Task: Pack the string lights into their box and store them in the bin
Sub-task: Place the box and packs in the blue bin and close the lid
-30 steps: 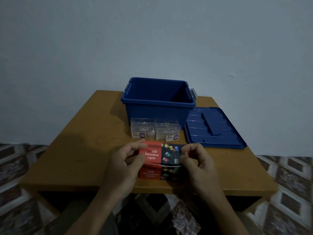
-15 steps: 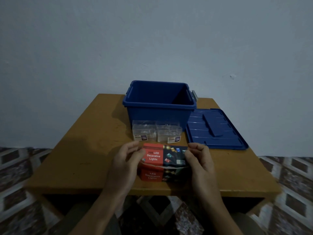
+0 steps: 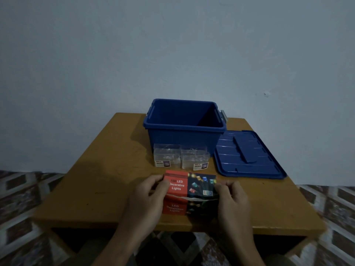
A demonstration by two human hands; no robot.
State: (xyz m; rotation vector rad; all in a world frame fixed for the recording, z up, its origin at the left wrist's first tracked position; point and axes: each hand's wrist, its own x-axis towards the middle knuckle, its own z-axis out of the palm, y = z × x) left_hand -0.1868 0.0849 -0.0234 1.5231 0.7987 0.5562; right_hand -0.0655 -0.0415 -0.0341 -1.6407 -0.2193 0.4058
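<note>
Wooden tabletop [image 3: 99,189], near edge: left hand [image 3: 148,196] and right hand [image 3: 232,198] each pinch one end of the LED Decorative Lights box [image 3: 189,191]. The cardboard is probably light and crushable, so grip it at the ends. Clear string-light packs [image 3: 167,156] sit beyond, just before the open blue bin [image 3: 184,135].
</note>
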